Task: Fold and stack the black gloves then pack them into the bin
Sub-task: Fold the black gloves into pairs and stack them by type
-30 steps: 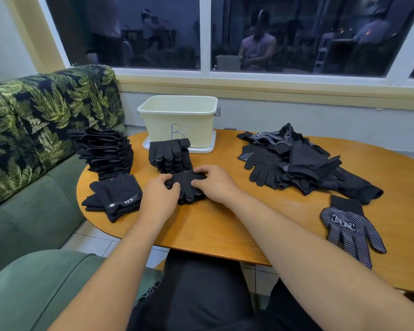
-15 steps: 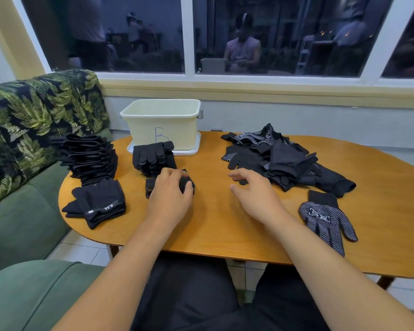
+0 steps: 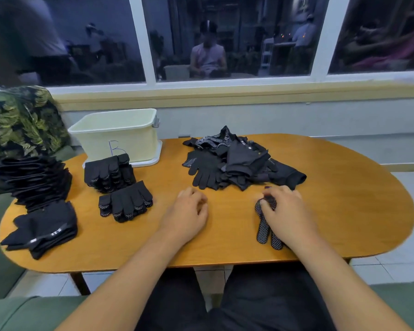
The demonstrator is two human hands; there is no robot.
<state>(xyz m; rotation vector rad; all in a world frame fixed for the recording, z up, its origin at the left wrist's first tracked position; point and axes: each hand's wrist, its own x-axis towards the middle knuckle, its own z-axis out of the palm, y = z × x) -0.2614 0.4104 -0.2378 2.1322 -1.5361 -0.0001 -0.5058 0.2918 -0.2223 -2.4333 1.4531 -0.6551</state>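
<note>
A folded pair of black gloves (image 3: 126,203) lies on the wooden table (image 3: 344,199), in front of a stack of folded gloves (image 3: 109,172). My left hand (image 3: 188,212) hovers empty to its right, fingers loosely curled. My right hand (image 3: 285,211) lies over a single dotted black glove (image 3: 264,229), fingers curling onto its cuff end. A loose heap of unfolded gloves (image 3: 234,161) sits behind both hands. The pale bin (image 3: 120,133), marked B, stands at the back left.
Two more stacks of folded gloves sit at the table's left end, a tall stack (image 3: 36,180) and a low stack (image 3: 46,226). A leaf-print sofa back (image 3: 17,120) lies left, a window wall behind.
My left hand let go of the folded pair and moved right. My right hand reached right onto the single dotted glove. The camera view turned right.
</note>
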